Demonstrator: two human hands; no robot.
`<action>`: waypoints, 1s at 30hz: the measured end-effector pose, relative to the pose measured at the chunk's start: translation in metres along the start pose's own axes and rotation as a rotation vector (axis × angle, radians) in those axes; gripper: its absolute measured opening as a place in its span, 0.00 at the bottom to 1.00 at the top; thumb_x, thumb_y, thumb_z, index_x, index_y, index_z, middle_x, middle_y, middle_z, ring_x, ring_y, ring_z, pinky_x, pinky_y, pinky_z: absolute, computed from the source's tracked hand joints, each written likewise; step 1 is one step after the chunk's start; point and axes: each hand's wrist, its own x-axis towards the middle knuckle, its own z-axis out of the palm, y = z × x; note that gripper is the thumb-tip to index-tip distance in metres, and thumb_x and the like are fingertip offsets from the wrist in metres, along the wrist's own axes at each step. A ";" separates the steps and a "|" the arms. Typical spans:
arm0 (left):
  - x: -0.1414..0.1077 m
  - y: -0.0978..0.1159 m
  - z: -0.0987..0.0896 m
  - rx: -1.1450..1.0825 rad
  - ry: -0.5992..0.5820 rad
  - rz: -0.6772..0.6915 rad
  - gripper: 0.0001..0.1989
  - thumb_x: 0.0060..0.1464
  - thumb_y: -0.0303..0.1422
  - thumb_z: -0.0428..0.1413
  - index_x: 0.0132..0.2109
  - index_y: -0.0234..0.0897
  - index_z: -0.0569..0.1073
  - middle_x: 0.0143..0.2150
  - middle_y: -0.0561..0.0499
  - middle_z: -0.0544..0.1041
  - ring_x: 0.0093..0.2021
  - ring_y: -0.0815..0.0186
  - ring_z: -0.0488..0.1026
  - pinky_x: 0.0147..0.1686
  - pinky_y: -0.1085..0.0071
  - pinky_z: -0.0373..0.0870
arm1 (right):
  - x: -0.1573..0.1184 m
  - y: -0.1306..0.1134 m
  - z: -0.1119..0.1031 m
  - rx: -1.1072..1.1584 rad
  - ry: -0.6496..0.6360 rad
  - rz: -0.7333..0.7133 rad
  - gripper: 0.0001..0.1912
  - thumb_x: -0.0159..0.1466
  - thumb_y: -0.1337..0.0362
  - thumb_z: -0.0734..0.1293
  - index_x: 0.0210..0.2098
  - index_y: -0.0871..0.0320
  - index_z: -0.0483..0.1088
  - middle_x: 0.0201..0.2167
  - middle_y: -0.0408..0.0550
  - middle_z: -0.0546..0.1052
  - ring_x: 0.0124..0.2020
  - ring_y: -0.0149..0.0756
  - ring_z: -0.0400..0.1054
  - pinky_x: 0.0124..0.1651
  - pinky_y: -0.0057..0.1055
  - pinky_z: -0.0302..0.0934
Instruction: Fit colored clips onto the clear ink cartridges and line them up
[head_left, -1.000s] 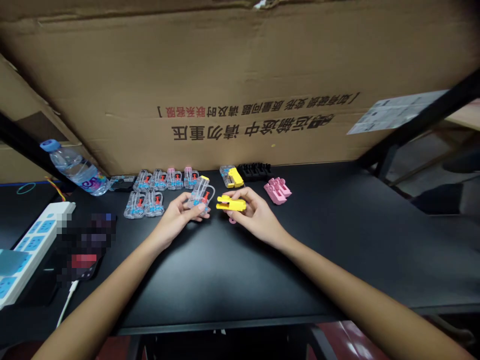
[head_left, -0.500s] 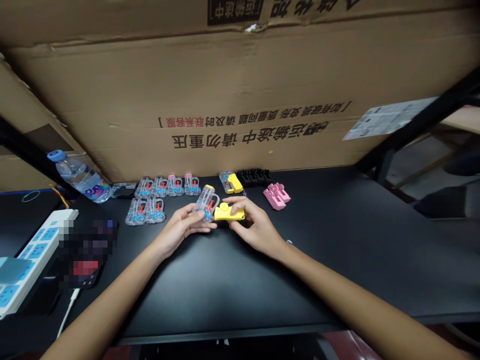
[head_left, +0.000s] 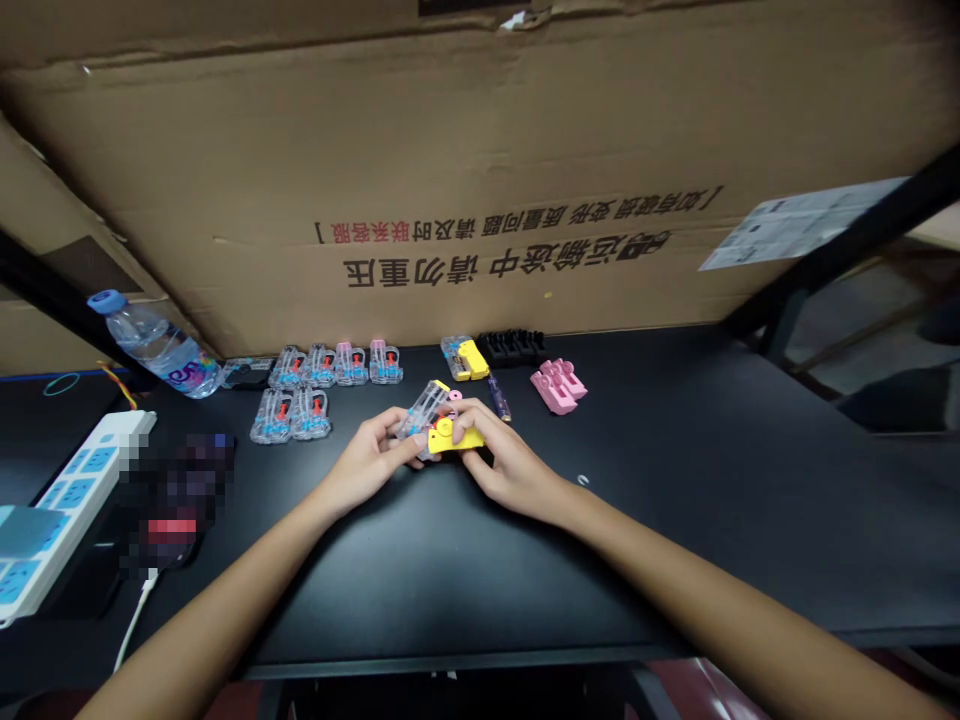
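Near the middle of the black table, my left hand (head_left: 379, 455) is closed round a clear plastic case (head_left: 424, 408) with a yellow end, held tilted. My right hand (head_left: 499, 450) pinches a yellow piece (head_left: 456, 436) with a round knob, its left end against the lower part of the case. A small pink ring (head_left: 455, 396) shows just behind my right fingers. Beyond my hands lie a clear and yellow case (head_left: 465, 358), a dark patterned tool (head_left: 499, 396) and pink pieces (head_left: 559, 386).
Several clear cases (head_left: 311, 413) stand in two rows at the back left, near a water bottle (head_left: 161, 345). Black parts (head_left: 512, 347) lie by the cardboard wall (head_left: 480, 150). A power strip (head_left: 71, 510) and a phone (head_left: 180, 500) are at the left. A small ring (head_left: 583, 480) lies at right.
The clear case has turned and tilted in my left hand, and the yellow piece has come against it. The pink ring and more of the dark tool now show. The view has shifted slightly.
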 end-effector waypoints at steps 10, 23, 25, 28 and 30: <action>0.001 -0.010 0.005 -0.039 0.066 0.028 0.30 0.53 0.50 0.70 0.53 0.32 0.78 0.46 0.43 0.83 0.38 0.64 0.81 0.41 0.66 0.83 | -0.001 0.001 0.003 -0.053 0.023 0.063 0.23 0.73 0.65 0.66 0.66 0.49 0.61 0.60 0.56 0.72 0.62 0.50 0.70 0.64 0.49 0.67; 0.001 -0.012 0.004 0.003 0.075 0.038 0.28 0.54 0.46 0.70 0.54 0.30 0.79 0.45 0.42 0.84 0.37 0.63 0.82 0.40 0.66 0.85 | -0.005 0.004 0.008 -0.102 0.026 0.057 0.22 0.74 0.66 0.64 0.65 0.48 0.61 0.58 0.55 0.72 0.60 0.50 0.70 0.62 0.51 0.68; 0.000 -0.012 0.003 0.031 0.071 0.045 0.27 0.55 0.45 0.69 0.54 0.31 0.80 0.45 0.43 0.84 0.37 0.63 0.82 0.40 0.66 0.84 | -0.005 0.004 0.008 -0.101 0.025 0.076 0.21 0.74 0.66 0.65 0.64 0.48 0.61 0.57 0.55 0.72 0.58 0.49 0.70 0.61 0.51 0.69; 0.000 -0.013 0.002 0.076 0.057 0.052 0.27 0.57 0.45 0.68 0.56 0.31 0.79 0.46 0.43 0.84 0.37 0.64 0.82 0.42 0.67 0.84 | -0.006 0.003 0.008 -0.103 0.020 0.095 0.20 0.75 0.65 0.64 0.64 0.48 0.60 0.57 0.55 0.71 0.58 0.49 0.71 0.60 0.51 0.69; -0.001 -0.012 0.002 0.069 0.047 0.041 0.28 0.56 0.46 0.68 0.56 0.31 0.79 0.46 0.43 0.84 0.37 0.64 0.82 0.42 0.66 0.84 | -0.006 0.002 0.007 -0.104 0.011 0.089 0.19 0.75 0.64 0.63 0.64 0.48 0.60 0.57 0.55 0.72 0.58 0.49 0.71 0.60 0.50 0.69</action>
